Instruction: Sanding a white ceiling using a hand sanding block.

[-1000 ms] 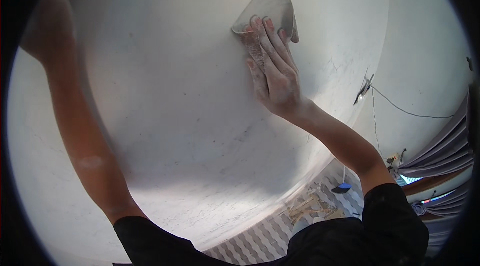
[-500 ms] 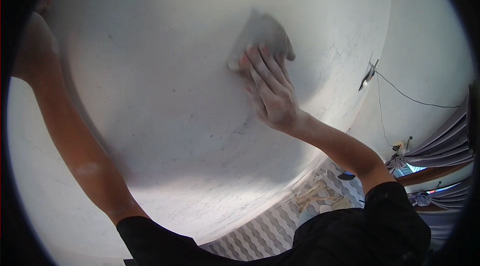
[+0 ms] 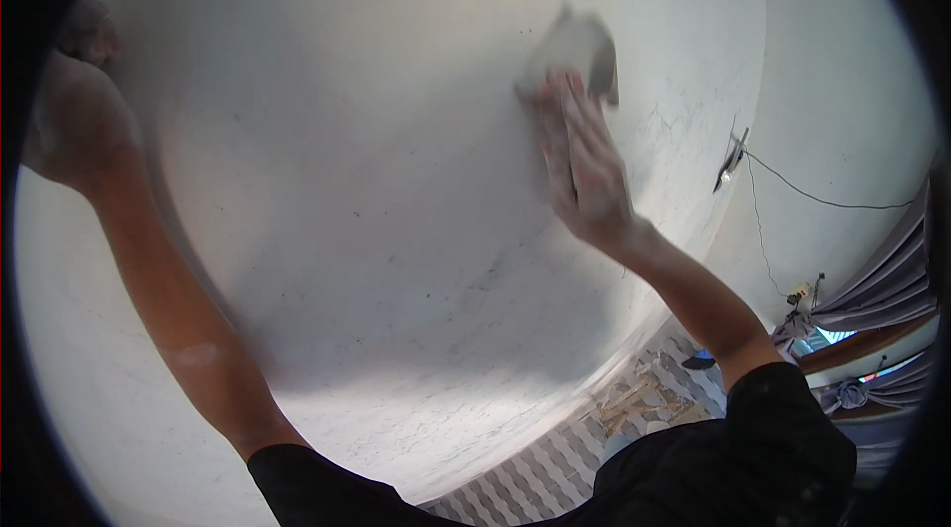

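A dusty, bent grey sheet that looks like sandpaper lies against the pale wall. My right hand presses it there, fingers reaching up over its lower part; the sheet's right side curls away from the wall. Pale dust coats this hand. At the far left, my left hand is raised by the wall near the picture's dark rim. Its fingers look curled, partly cut off by the rim, and what they hold, if anything, is hidden.
A dark fixture with thin hanging wires sits on the wall to the right. Lower right, grey-purple curtains are tied by a window. Below, the patterned floor carries tan debris near the wall's foot.
My right hand has slid the sandpaper to the right and slightly up along the wall. My left hand appears a little further into view, with its curled fingers showing more.
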A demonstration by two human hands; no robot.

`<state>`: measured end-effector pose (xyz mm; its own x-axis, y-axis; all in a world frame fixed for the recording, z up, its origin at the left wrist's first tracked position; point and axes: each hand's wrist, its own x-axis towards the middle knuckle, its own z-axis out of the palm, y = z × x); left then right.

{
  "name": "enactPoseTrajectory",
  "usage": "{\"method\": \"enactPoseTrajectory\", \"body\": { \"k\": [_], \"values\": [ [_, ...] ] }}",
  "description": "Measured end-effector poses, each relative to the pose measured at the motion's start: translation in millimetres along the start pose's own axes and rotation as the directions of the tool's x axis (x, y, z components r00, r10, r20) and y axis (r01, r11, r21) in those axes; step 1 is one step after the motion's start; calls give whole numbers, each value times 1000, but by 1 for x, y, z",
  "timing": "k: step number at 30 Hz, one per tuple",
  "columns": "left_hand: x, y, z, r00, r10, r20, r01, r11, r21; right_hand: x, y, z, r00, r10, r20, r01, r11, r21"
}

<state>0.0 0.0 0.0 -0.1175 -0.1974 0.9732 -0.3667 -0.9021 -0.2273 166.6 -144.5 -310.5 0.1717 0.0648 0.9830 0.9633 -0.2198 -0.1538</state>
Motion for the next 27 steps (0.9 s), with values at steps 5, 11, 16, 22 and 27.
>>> {"method": "enactPoseTrajectory", "body": {
  "k": [5,11,16,22,27],
  "values": [
    [-12,-17,-1,997,76,-11,-75,993,97,37,48,-14,995,-12,-94,2,995,-100],
    [-15,14,10,994,50,-98,-45,998,53,92,53,-12,951,-120,-286,84,987,-134],
    [-22,11,13,996,-66,-59,62,996,-69,59,32,-25,999,-38,13,39,998,-45],
    [-19,17,17,998,-37,-49,34,998,-58,167,22,-25,983,-46,-176,38,998,-52],
    [-22,7,10,998,-61,-17,61,998,19,119,-8,-14,988,-157,-17,157,986,58]
  ]
}}
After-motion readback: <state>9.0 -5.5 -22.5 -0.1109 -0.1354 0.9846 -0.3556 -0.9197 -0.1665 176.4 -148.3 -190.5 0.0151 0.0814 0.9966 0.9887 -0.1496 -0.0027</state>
